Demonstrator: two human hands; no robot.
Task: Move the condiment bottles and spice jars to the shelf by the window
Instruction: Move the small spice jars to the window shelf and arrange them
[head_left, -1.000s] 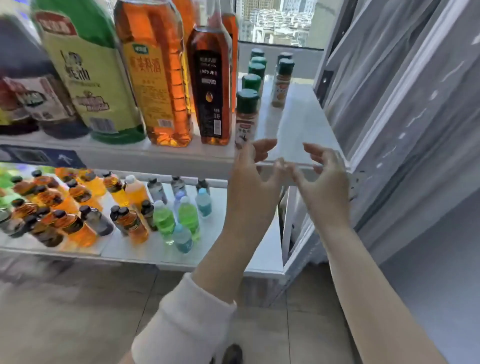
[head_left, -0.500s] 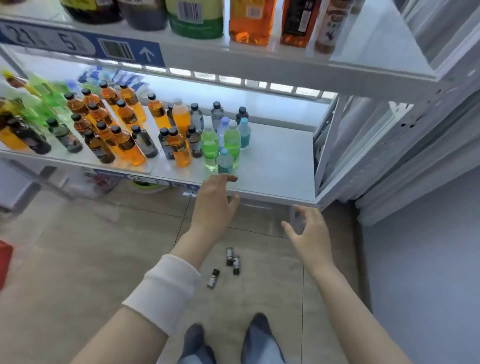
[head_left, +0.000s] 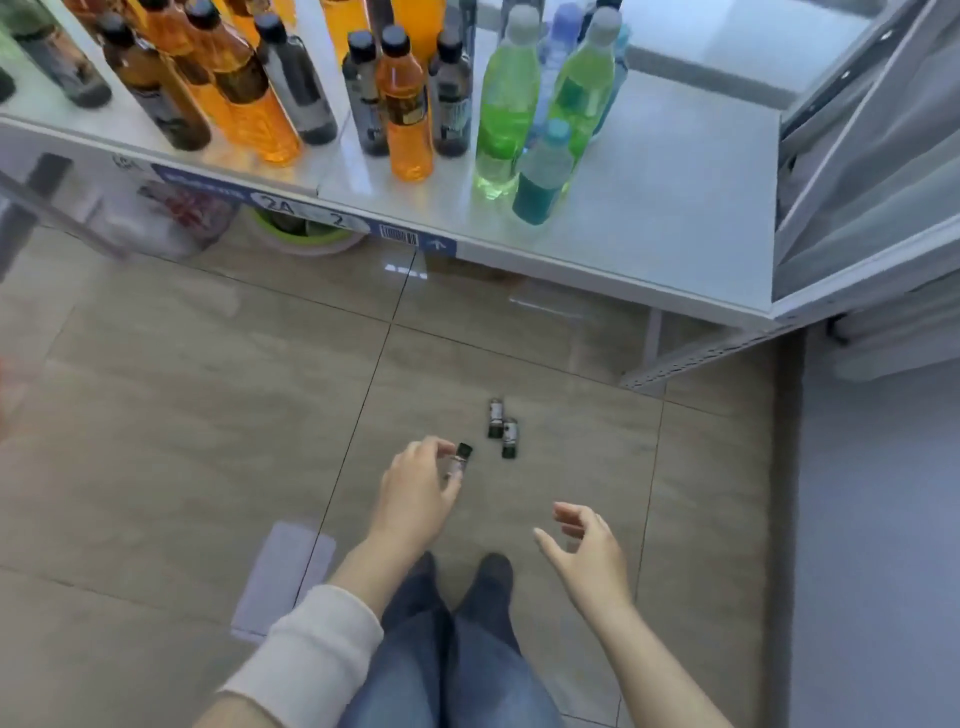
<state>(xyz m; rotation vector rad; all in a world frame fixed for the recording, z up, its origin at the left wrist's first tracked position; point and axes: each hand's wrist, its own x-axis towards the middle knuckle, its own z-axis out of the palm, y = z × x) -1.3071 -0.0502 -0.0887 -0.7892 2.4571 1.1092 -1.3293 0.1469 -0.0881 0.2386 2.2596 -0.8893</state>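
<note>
Bottom centre: legs in jeans, the person stands bent over, so both arms reach down. Right hand, lower right of centre: grip wide, fingers spread, holds nothing. Probably out for balance or ready for a second pick. Left hand, centre: fingers curved into a narrowing grip over one jar. The thumb side covers the jar's lower end, so contact can't be told; it looks not yet lifted. That jar lies on its side on the floor, dark cap toward the upper right. Just beyond it, two jars also lie flat, side by side, touching or nearly. All three sit low and off any shelf, so they have to be gathered before going up. Top of frame: shelf with drink bottles standing in rows, upper left to centre. Versus half a second back: the view has tipped down and the upper level is out of view. Both hands have dropped from shelf-edge height toward the floor, and the left hand is now over the lone jar. The three jars keep the same layout.
</note>
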